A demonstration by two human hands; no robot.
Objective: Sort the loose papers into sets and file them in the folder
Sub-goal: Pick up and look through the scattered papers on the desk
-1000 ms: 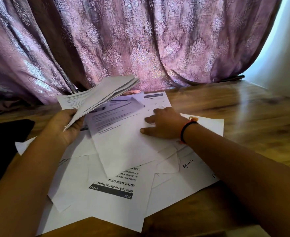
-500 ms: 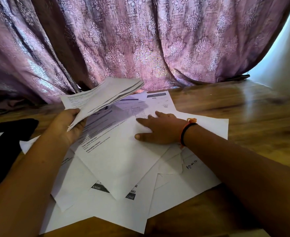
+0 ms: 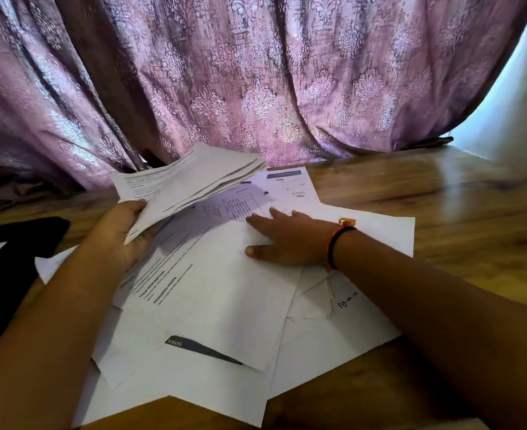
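Now right hand point(image 3: 290, 240) flat on papers point(image 3: 225, 305).

Brown glossy wood-grain table point(image 3: 442, 212): a heap of loose white printed paper sheets point(image 3: 225, 305) is spread overlapping across its middle, several turned at angles. A sheet with a handwritten ink note point(image 3: 349, 321) is seen on the heap's right side, and a sheet with a dark header band point(image 3: 290, 184) at its far end. A flat black item point(image 3: 7, 274) is laid at the left, just beside the heap; its type cannot be told.
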